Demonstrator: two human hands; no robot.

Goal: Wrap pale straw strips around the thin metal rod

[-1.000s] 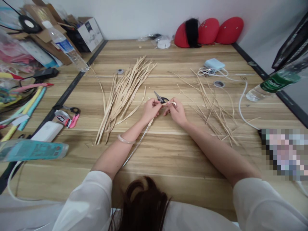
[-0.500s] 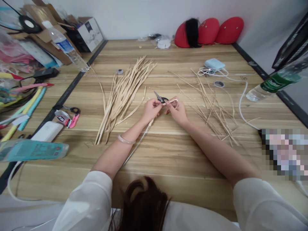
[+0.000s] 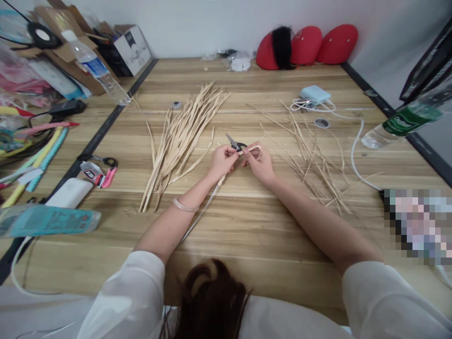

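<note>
We see everything through one head-worn camera, looking forward and steeply down across the bench (image 3: 247,226) toward the far wall. It sits close above our own hair and sleeves at the bottom edge.

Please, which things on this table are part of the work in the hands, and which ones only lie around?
In the work:
left hand and right hand, pinching a straw strip bent into a loop
bundle of flat strips
pile of thin strips
small scissors, behind the hands

Only lying around:
power bank
water bottle
red cushions
</note>
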